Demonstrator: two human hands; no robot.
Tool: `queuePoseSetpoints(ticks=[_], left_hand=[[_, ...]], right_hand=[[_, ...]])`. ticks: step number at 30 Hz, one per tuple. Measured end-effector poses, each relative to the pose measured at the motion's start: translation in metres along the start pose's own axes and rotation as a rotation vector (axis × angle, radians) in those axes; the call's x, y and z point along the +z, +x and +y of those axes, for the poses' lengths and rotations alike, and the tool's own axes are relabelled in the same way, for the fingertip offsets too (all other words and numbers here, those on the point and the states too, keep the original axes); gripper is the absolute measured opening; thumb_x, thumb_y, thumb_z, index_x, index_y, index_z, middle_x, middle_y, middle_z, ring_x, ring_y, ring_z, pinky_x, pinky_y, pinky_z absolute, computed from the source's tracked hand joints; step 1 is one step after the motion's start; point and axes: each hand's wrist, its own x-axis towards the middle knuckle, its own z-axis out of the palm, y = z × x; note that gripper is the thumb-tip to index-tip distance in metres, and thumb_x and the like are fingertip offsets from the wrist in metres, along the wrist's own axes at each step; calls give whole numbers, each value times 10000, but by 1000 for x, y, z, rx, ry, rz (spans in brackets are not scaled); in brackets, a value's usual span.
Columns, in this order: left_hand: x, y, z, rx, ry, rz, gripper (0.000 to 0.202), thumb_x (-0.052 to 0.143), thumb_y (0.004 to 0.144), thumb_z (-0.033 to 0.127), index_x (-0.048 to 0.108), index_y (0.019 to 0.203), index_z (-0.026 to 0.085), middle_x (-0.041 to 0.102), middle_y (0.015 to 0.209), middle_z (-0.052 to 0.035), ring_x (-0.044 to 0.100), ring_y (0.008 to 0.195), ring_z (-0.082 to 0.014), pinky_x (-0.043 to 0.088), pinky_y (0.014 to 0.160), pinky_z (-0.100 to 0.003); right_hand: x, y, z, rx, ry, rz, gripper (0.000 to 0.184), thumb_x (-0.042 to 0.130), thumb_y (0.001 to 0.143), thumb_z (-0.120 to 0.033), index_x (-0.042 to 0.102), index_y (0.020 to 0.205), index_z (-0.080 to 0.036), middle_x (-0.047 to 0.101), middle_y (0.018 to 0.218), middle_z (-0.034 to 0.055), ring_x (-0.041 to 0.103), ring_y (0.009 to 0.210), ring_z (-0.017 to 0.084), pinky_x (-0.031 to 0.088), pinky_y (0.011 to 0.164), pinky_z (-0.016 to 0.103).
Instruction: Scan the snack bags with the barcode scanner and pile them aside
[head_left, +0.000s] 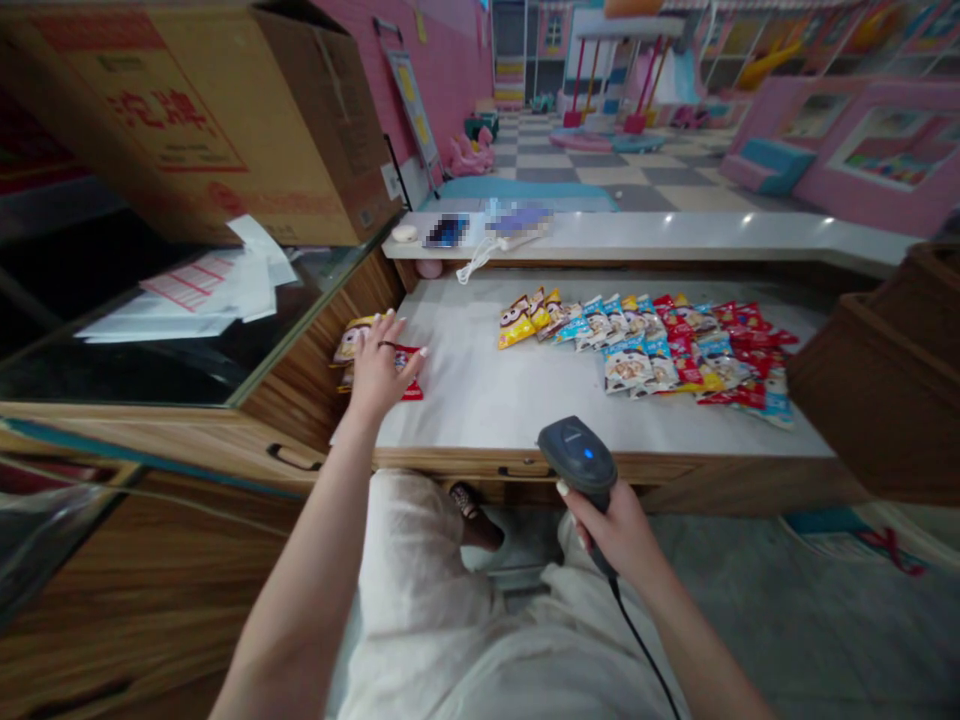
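My left hand (380, 370) lies with its fingers spread over a few snack packets at the left end of the desk. A yellow packet (349, 340) shows beside the fingers, and part of a red packet (412, 388) sticks out under the thumb; the palm hides the rest. In my right hand (619, 525) is a dark barcode scanner (576, 450) with a lit blue light, held by its handle in front of the desk edge. Its black cord runs down over my lap. Overlapping rows of snack packets (651, 362) in blue, red and yellow cover the desk's right half.
A large cardboard box (172, 120) and loose papers (217, 285) rest on the glass-topped counter (300, 335) at left. Brown baskets (877, 390) stand at right. A phone (448, 231) and white cable (480, 262) lie on the raised ledge (645, 232).
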Motion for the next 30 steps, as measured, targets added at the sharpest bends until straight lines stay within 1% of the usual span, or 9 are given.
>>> queuePoseSetpoints(ticks=[3,6,9,12,15,19,22,26,30], left_hand=[[34,-6,58,105,-137,-57,661,677,1032,465,561,1595,138,527,1738,-219,458,1654,-356,271,1401,-638],[85,-21,127,177,-367,-189,665,681,1031,402,511,1637,189,534,1732,-203,473,1650,-326,332,1396,-582],[140,-34,189,195,-610,-316,715,735,984,367,516,1650,224,474,1776,-193,459,1664,-328,334,1407,-533],[185,-34,235,208,-697,-426,812,763,919,279,498,1683,206,443,1793,-207,436,1677,-344,310,1419,-518],[217,-23,265,202,-661,-478,907,725,858,167,446,1721,149,371,1828,-237,364,1712,-373,263,1432,-553],[242,-6,284,205,-628,-506,943,698,815,116,436,1720,106,320,1848,-252,291,1742,-384,224,1437,-579],[247,0,284,192,-684,-542,911,671,797,88,492,1689,134,397,1822,-219,335,1726,-362,241,1435,-573],[228,-2,270,95,-902,-508,823,698,776,89,617,1591,170,561,1717,-176,456,1653,-355,269,1428,-535],[195,-13,244,-273,-1233,-395,619,810,778,191,737,1392,211,738,1494,-124,611,1493,-361,379,1352,-519]], right_hand=[[-4,-4,2,1,9,5,402,776,836,-553,562,636,-279,560,408,-33,531,340,160,430,420,267],[-12,-8,7,11,16,18,390,768,847,-550,574,646,-279,583,421,-23,553,352,171,445,432,274],[-24,-12,10,8,-7,32,396,763,870,-535,581,632,-276,603,433,-8,574,371,179,469,458,281],[-38,-16,12,3,-14,67,411,764,870,-547,572,624,-279,587,428,-8,572,377,185,473,465,287],[-48,-19,13,15,4,107,407,789,852,-571,566,666,-285,563,429,-24,557,375,187,466,448,289],[-57,-21,19,20,30,138,410,806,845,-585,560,709,-286,556,444,-42,551,370,182,472,424,281],[-60,-20,21,3,32,154,404,806,842,-569,552,704,-286,550,442,-49,552,365,178,481,422,279],[-58,-19,18,-7,19,143,406,795,845,-558,546,669,-289,558,437,-38,570,374,185,485,435,280],[-51,-17,13,4,6,107,430,793,853,-565,564,622,-284,585,430,-8,591,382,196,491,452,285]])
